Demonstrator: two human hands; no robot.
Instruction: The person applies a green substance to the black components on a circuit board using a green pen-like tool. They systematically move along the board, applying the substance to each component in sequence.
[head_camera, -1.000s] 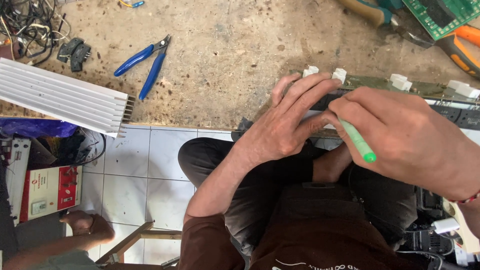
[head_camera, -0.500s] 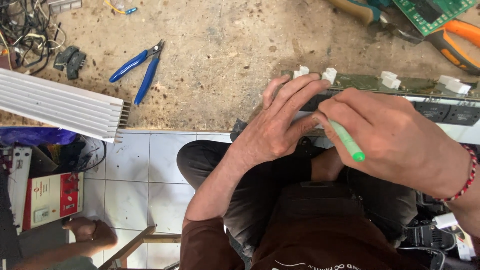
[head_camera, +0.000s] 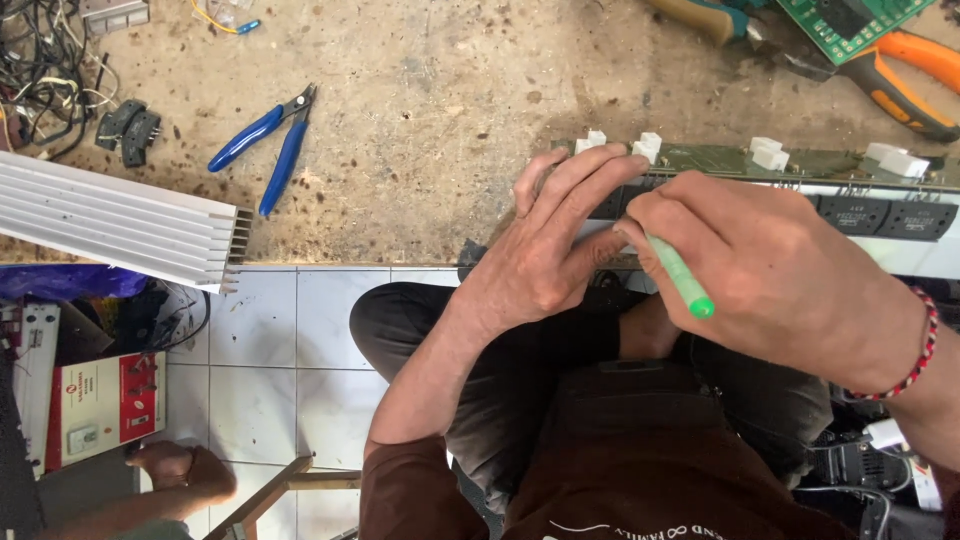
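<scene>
My left hand (head_camera: 555, 245) lies flat on the near edge of a long green circuit board (head_camera: 800, 165) with white connectors and black components, pinning it on the worn workbench (head_camera: 430, 110). My right hand (head_camera: 770, 265) grips a green-handled tool (head_camera: 680, 275), its tip hidden between my fingers at the board. A red and black beaded bracelet (head_camera: 915, 355) circles my right wrist.
Blue-handled cutters (head_camera: 265, 145) lie on the bench at left, above a white finned heatsink (head_camera: 110, 220) overhanging the edge. Orange-handled pliers (head_camera: 900, 70) and another green board (head_camera: 850, 20) sit top right. Tangled wires are top left. Another person's hand (head_camera: 180, 470) is low left on the tiled floor.
Both hands stay on the board in the same grip. The view has shifted slightly, so the bench things sit a little lower and further left.
</scene>
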